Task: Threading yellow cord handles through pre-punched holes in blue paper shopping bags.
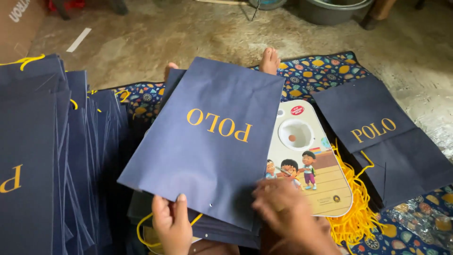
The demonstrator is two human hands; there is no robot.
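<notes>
My left hand (172, 222) is pinched on the near edge of a flat navy paper bag (207, 141) with gold lettering, thumb on top and fingers curled beneath; the bag lies tilted over my lap, its far end reaching towards my feet (270, 60) at the far edge of the patterned mat (325, 71). My right hand (288, 215) is blurred, resting at the bag's near right corner with fingers loosely spread; I cannot tell whether it has hold of anything. A yellow cord (144, 233) loops out beneath my left hand, below the bag. More navy bags lie under the one I hold, at the mat's near edge. Just beside the bag on its right lies a cartoon-printed board (311, 174) with a round white hollow, partly under the bag's edge; a heap of yellow cords (351, 212) lies at its right and near sides. Beyond the cords, towards the mat's right edge, two more navy bags (382, 137) lie flat and overlapping; a tall stack of bags (42, 156) fills the left side.
</notes>
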